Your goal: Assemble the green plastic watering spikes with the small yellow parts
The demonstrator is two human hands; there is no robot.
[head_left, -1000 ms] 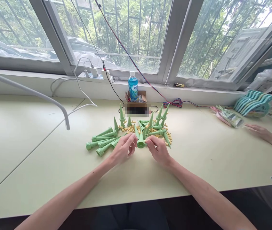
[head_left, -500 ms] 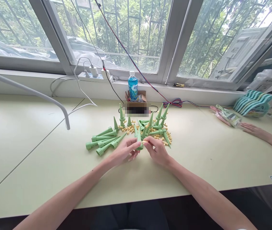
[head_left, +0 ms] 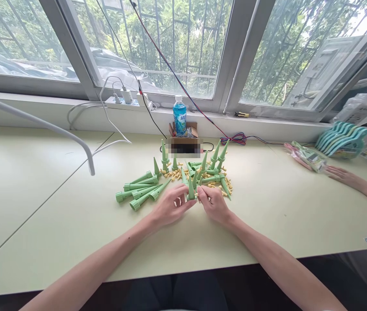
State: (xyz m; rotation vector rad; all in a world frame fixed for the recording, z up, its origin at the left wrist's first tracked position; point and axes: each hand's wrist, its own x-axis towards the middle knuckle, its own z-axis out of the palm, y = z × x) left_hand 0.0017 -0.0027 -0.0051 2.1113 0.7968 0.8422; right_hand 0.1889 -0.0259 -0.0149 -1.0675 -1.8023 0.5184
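L hand point(head_left: 173, 205) grasping a tapered green plastic cone point(head_left: 191, 191) nr its wide base, thumb on the near side, tip pointing up. R hand point(head_left: 212, 202), just right of it, fingertips pinched on a small yellow plastic peg point(head_left: 196, 195), mostly hidden, right by the cone's base. Left of L hand: a bunch of loose green cones point(head_left: 141, 192) lying flat. Beyond both hands: upright green cones point(head_left: 214, 156) w/ scattered yellow plastic pegs point(head_left: 171, 174) btwn & around them. Farther off, past those: clear bottle of blue liquid point(head_left: 179, 119) & open brown cardboard box point(head_left: 193, 129). Well right of R hand: co-worker's hand point(head_left: 343, 176), flat on pale table point(head_left: 251, 233), nr clear plastic packet point(head_left: 314, 162).
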